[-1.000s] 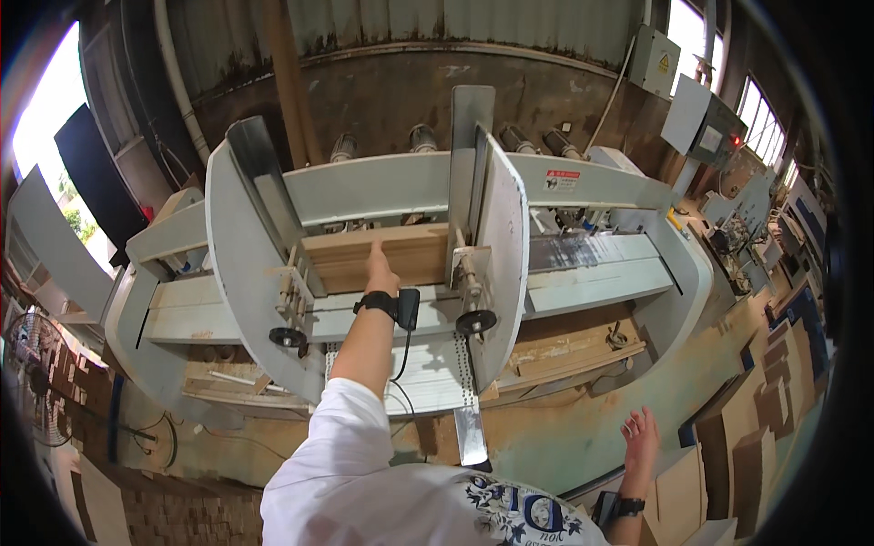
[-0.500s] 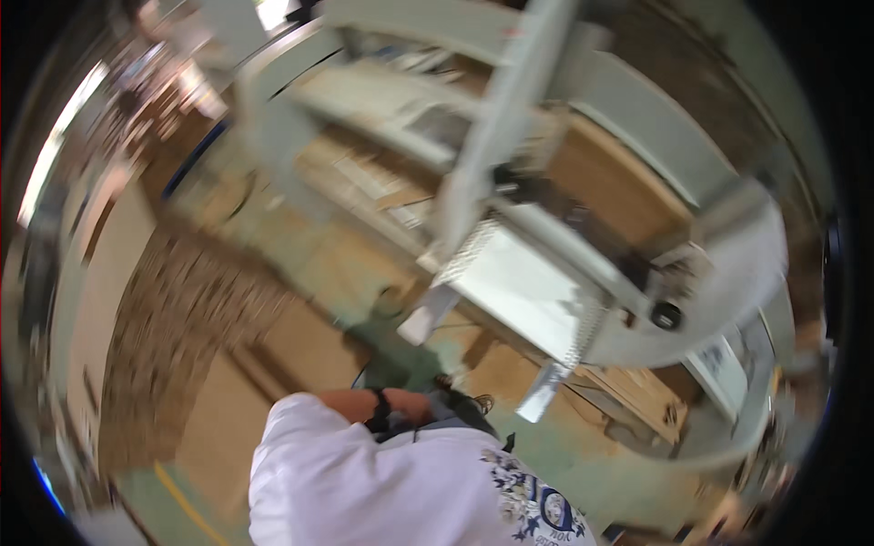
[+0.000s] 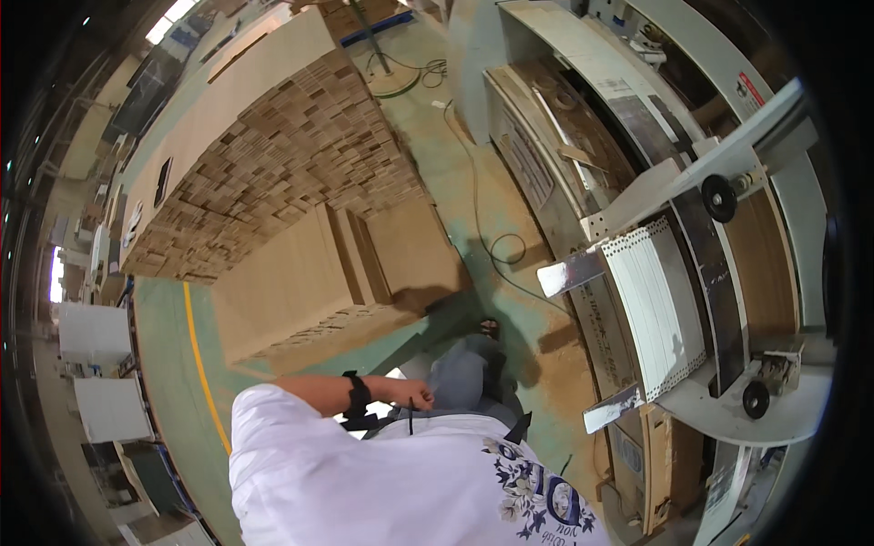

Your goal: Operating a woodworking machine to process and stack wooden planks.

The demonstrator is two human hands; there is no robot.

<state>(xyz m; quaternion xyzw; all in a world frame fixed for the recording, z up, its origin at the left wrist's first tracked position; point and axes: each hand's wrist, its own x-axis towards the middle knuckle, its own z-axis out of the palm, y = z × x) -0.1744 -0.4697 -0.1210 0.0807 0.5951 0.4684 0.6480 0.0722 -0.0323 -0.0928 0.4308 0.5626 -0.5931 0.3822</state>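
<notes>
My left hand (image 3: 414,393) hangs in front of my waist, beside my grey trousers (image 3: 458,378). Its fingers are curled in loosely, and I see nothing in them. A black band (image 3: 357,395) goes round that wrist. A thin dark cord (image 3: 411,419) shows just below the hand. My right hand is out of the picture. Closest ahead on the left, large brown boards (image 3: 282,282) lean against a big stack of cut wood panels (image 3: 300,155).
On the right stands a long machine with a white ribbed table (image 3: 651,305), two metal arms jutting out and black knobs (image 3: 718,198). A cable (image 3: 478,200) loops across the green floor (image 3: 168,337). A yellow line (image 3: 202,364) marks the left side.
My view has swung left: the machine has shifted to the right and the wood stack now fills the left middle. My left hand has come clear of blur, fingers curled.
</notes>
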